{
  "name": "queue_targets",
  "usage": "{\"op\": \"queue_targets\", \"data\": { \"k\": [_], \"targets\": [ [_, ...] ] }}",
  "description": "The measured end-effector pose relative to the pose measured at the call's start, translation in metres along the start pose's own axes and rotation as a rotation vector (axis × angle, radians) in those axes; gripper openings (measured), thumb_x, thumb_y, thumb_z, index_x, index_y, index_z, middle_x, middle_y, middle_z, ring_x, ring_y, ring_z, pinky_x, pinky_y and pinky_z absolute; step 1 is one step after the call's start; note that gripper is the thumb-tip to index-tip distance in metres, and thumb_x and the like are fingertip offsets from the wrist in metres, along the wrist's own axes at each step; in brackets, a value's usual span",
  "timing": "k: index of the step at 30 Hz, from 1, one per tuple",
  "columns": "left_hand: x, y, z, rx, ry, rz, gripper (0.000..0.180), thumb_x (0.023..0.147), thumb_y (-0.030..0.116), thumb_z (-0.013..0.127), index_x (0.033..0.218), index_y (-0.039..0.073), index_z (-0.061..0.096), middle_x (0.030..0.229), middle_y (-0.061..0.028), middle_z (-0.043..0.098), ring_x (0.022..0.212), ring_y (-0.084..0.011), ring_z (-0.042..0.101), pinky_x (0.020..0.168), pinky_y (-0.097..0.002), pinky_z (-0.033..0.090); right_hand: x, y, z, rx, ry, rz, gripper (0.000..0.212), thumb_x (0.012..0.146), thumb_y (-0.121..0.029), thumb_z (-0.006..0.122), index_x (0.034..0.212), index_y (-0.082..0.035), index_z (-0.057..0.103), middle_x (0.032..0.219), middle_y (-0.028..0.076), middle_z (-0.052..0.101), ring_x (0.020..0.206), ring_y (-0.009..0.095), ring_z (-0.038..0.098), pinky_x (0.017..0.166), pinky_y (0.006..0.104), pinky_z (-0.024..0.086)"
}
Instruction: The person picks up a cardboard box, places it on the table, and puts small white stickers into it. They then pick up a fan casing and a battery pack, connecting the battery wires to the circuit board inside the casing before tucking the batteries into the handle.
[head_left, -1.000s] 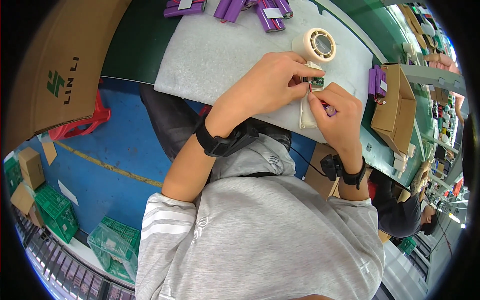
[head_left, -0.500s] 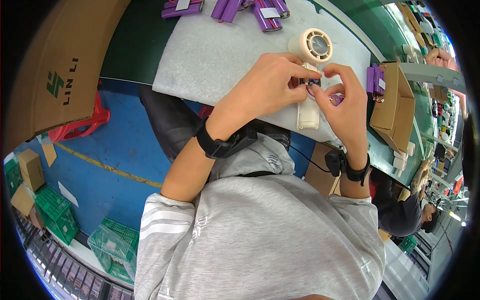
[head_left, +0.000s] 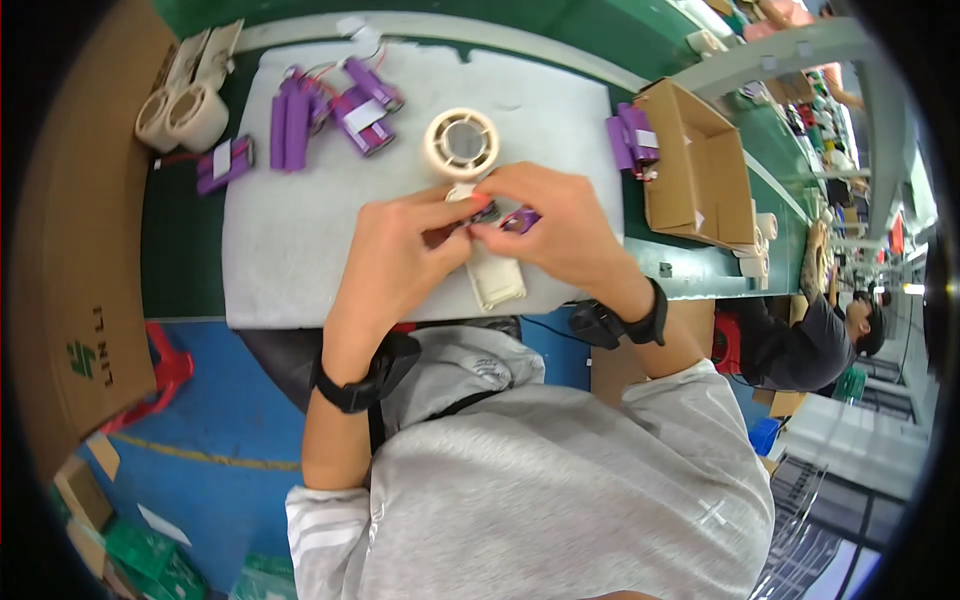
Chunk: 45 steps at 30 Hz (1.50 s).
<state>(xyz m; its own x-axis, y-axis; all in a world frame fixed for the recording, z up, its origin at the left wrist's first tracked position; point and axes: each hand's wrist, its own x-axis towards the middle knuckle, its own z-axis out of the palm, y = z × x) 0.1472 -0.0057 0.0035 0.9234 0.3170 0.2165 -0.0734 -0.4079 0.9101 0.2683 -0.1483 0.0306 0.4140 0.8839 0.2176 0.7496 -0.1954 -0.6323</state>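
Note:
A cream handheld fan (head_left: 497, 282) lies on a white foam sheet (head_left: 290, 240), its round head away from me. A small dark circuit board (head_left: 487, 212) shows at the upper part of its handle. My left hand (head_left: 400, 250) is closed at the left of the board, fingers and thumb meeting there; the motion blurs what they pinch. From the right, my right hand (head_left: 565, 230) bends over the same spot, thumb and index tips close to the board. A purple battery (head_left: 520, 220) shows under its curled fingers. What its fingertips hold is hidden.
Purple battery packs (head_left: 290, 125) with wires lie on the sheet's far left. Cream fan shells (head_left: 197, 118) stand beyond them by a large cardboard box (head_left: 90, 250). At the right is an open carton (head_left: 700, 170) with purple batteries (head_left: 632, 138) beside it. A co-worker (head_left: 800, 345) sits farther right.
The view has turned, so the fan and hands appear farther left and more of the table's left shows. My right thumb and index have closed in on the board, nearer my left fingers.

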Motion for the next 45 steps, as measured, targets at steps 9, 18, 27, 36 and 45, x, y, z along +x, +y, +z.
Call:
{"op": "queue_targets", "data": {
  "k": [9,18,27,36,45],
  "targets": [
    [0.001,0.005,0.003,-0.006,0.003,-0.056,0.029,0.075,0.0,0.061,0.102,0.002,0.071,0.095,-0.0148,0.069,0.068,-0.021,0.066,0.063,-0.0286,0.052,-0.002,-0.001,0.0,-0.098,0.068,-0.022,0.032,0.071,-0.015,0.073,0.101,-0.007,0.066,0.093,0.01,0.066,0.071,0.026,0.064,0.062,0.0313,0.053],
    [-0.001,0.005,0.01,-0.08,0.011,-0.119,0.035,0.075,0.0,0.061,0.108,0.006,0.071,0.102,-0.0108,0.065,0.068,-0.0149,0.062,0.065,-0.0255,0.051,-0.028,0.002,-0.01,-0.233,0.03,-0.074,0.042,0.076,-0.024,0.075,0.11,-0.006,0.059,0.107,0.01,0.061,0.095,0.031,0.06,0.086,0.039,0.047],
    [-0.003,0.011,0.011,-0.075,0.04,-0.193,0.035,0.074,0.0,0.061,0.107,0.006,0.07,0.101,-0.009,0.063,0.067,-0.0139,0.058,0.064,-0.0263,0.048,-0.056,0.02,-0.025,-0.233,0.128,-0.158,0.022,0.08,-0.014,0.07,0.095,0.001,0.066,0.109,0.011,0.064,0.095,0.028,0.06,0.083,0.0373,0.049],
    [-0.007,0.019,0.019,0.034,0.067,-0.174,0.035,0.074,-0.001,0.06,0.108,0.005,0.066,0.101,-0.0096,0.062,0.067,-0.0168,0.057,0.066,-0.0286,0.048,-0.049,0.013,-0.039,-0.354,-0.075,-0.25,0.012,0.078,-0.006,0.068,0.086,0.003,0.067,0.106,0.013,0.067,0.09,0.027,0.061,0.079,0.0339,0.052],
    [-0.009,0.016,0.023,0.044,0.099,-0.165,0.034,0.075,-0.001,0.06,0.107,0.006,0.066,0.102,-0.0094,0.062,0.067,-0.0166,0.057,0.064,-0.0287,0.048,-0.043,0.015,-0.042,-0.418,-0.152,-0.217,0.014,0.077,-0.006,0.069,0.087,0.003,0.068,0.104,0.013,0.068,0.09,0.026,0.063,0.077,0.0345,0.052]
  ]
}}
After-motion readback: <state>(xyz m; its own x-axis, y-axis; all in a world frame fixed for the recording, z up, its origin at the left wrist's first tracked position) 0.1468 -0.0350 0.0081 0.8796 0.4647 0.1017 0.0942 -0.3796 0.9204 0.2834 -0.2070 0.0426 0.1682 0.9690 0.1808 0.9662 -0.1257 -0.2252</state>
